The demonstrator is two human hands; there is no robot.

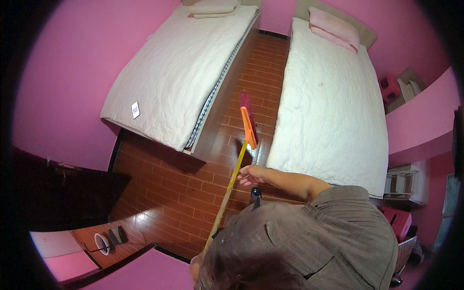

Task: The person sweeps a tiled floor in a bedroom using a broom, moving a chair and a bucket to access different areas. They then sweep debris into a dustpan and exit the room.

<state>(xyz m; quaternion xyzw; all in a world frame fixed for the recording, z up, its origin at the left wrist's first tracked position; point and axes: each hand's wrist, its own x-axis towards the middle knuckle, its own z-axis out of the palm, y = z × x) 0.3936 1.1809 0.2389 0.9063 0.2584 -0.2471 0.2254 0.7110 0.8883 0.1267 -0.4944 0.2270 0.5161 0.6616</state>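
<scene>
A broom [248, 128] with an orange head, dark red bristles and a long yellow handle slants across the middle of the view. Its bristle end is between two beds, raised or resting I cannot tell. Beside the handle's upper part is my right hand [249, 175], its fingers apart and the fingertips close to the stick; whether they touch it is unclear. Down at the handle's near end, my left hand [195, 267] is closed around the stick, partly hidden by my body.
On the left stands a bed [164, 72] with a white quilt and a small white rectangular item [135, 109]. Another white-quilted bed [333, 116] with a pink pillow [333, 29] is on the right. Slippers [117, 235] and a white basin [102, 243] sit at lower left.
</scene>
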